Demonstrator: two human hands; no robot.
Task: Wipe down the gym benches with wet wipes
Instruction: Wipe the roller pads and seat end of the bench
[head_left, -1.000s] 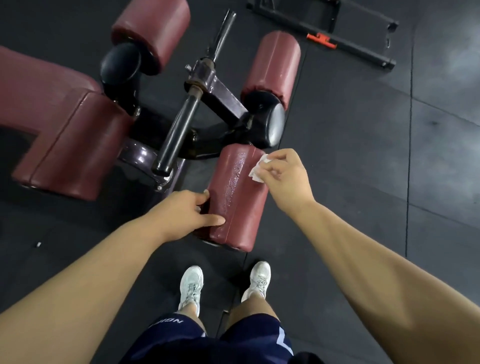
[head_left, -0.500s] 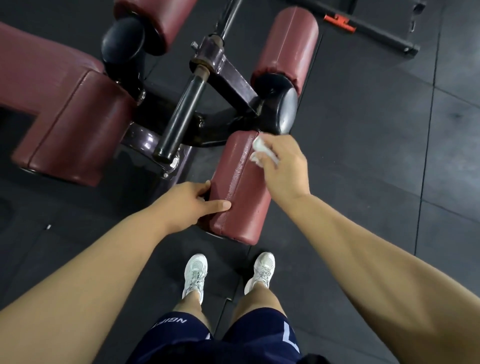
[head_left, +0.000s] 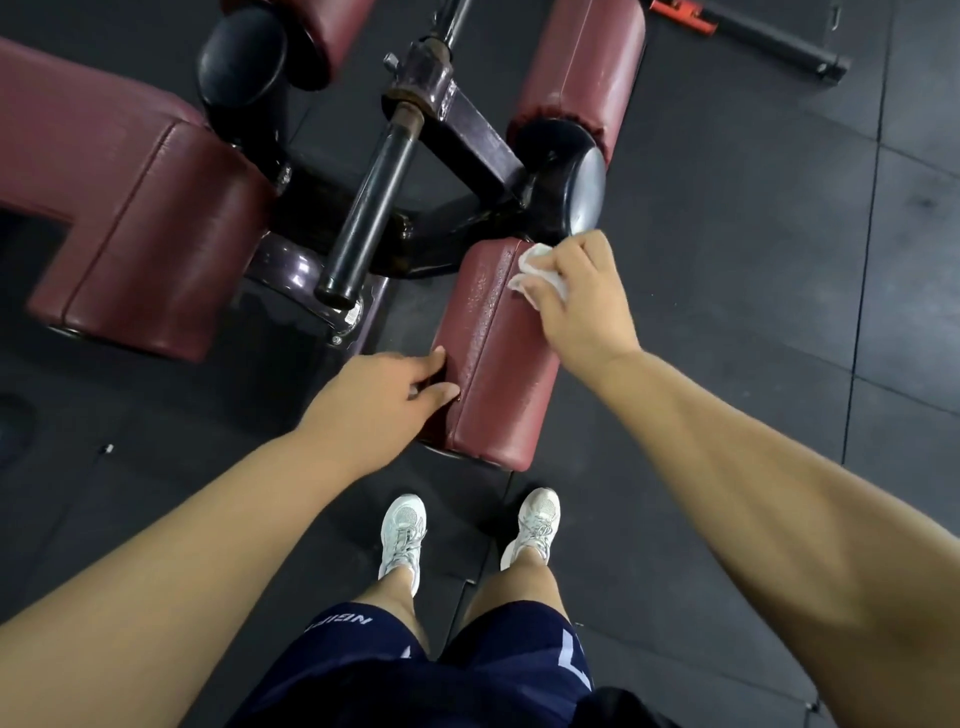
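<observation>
A dark red padded roller (head_left: 493, 364) of the gym bench lies just ahead of my feet, its top glistening wet. My right hand (head_left: 576, 296) presses a crumpled white wet wipe (head_left: 535, 273) against the roller's far right end. My left hand (head_left: 384, 395) grips the roller's near left side, thumb on the pad and fingers around its edge. The bench's seat pad (head_left: 130, 223) sits to the left. Another red roller (head_left: 576, 67) lies further back on the right.
A black metal post (head_left: 374, 197) and dark frame (head_left: 467, 140) rise between the pads. A black bar with an orange clip (head_left: 748, 31) lies on the black rubber floor at the top right. My white shoes (head_left: 405, 535) stand just below the roller.
My right hand has slid the wipe along the roller toward its far end. My left hand keeps its hold on the near side. The view has moved slightly closer.
</observation>
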